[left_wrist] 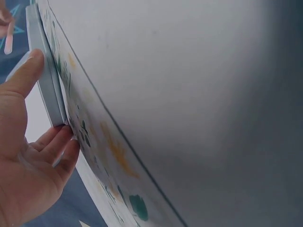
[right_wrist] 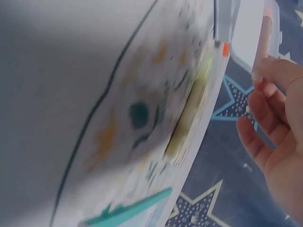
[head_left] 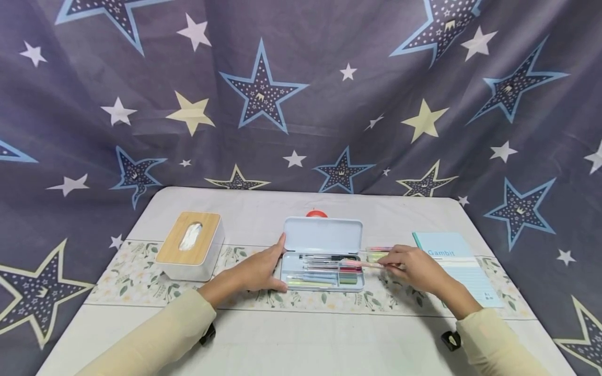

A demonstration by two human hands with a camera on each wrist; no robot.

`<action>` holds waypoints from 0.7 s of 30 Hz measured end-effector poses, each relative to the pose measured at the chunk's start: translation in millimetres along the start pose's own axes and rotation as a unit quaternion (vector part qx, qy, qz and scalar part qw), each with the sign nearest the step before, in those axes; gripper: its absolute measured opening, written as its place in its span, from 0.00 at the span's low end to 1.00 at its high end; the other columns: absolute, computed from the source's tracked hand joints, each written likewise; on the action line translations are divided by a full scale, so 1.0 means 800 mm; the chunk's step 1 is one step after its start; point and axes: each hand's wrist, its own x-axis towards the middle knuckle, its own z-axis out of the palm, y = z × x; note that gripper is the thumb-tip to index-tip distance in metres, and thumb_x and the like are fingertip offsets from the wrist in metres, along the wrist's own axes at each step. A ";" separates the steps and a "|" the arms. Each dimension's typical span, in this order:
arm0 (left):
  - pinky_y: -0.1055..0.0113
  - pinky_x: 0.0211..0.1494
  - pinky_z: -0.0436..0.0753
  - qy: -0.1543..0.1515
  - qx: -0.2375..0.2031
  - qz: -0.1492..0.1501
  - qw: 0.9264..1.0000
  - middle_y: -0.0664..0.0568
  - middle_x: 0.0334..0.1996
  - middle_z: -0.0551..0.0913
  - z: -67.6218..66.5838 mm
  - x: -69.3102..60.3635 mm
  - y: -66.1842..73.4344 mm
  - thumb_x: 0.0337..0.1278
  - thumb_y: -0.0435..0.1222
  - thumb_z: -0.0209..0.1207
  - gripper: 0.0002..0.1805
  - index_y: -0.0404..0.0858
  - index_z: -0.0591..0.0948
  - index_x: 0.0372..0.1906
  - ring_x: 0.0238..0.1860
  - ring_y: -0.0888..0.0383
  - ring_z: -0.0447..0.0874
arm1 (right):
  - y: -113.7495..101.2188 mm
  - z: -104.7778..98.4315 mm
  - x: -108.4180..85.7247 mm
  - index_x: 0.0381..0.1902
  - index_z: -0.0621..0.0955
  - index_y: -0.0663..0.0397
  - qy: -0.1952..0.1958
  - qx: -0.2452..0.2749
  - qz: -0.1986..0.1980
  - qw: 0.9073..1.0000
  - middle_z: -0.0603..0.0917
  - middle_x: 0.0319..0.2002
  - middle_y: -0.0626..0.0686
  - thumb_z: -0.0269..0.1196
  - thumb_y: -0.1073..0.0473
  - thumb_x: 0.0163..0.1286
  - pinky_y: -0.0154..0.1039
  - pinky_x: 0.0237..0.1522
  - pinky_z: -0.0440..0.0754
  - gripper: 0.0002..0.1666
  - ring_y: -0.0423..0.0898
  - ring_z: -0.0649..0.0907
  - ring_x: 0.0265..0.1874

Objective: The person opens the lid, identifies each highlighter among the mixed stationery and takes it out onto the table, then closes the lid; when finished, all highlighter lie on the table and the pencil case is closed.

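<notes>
Case (head_left: 323,235) open on desk (head_left: 301,339); holds assorted pens (head_left: 317,277) and a green block (head_left: 348,279), possibly an eraser. Left hand (head_left: 262,269), fingers spread, touches case's left end. Right hand (head_left: 416,266) pinches pink pen (head_left: 367,264) over case's right end. Tissue box (head_left: 202,251), left: tissue (head_left: 190,236) visible in slot.

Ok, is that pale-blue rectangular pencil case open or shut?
Open: the pencil case has its flat pale-blue lid swung back, and slim multicoloured pens show inside.
</notes>
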 end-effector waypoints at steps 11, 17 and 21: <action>0.52 0.77 0.68 0.004 0.007 0.004 1.000 0.46 0.71 0.70 0.001 0.001 -0.002 0.50 0.57 0.73 0.74 0.32 0.31 0.81 0.72 0.50 0.71 | 0.022 -0.007 -0.027 0.44 0.91 0.47 -0.011 -0.001 0.034 0.999 0.86 0.34 0.42 0.73 0.66 0.61 0.30 0.26 0.75 0.13 0.28 0.76 0.26; 0.52 0.78 0.66 0.004 0.002 0.000 1.000 0.46 0.71 0.70 -0.002 0.001 0.001 0.50 0.56 0.74 0.74 0.32 0.31 0.81 0.73 0.49 0.69 | 0.036 -0.007 -0.039 0.43 0.91 0.47 -0.014 -0.001 0.050 0.999 0.86 0.34 0.42 0.74 0.66 0.61 0.29 0.26 0.75 0.13 0.28 0.76 0.26; 0.52 0.79 0.65 0.001 0.001 -0.005 1.000 0.46 0.72 0.69 -0.001 0.000 0.002 0.50 0.56 0.73 0.74 0.33 0.31 0.81 0.75 0.49 0.67 | 0.041 -0.006 -0.046 0.43 0.91 0.48 -0.021 -0.004 0.053 0.998 0.87 0.34 0.43 0.74 0.66 0.60 0.29 0.26 0.76 0.13 0.28 0.77 0.26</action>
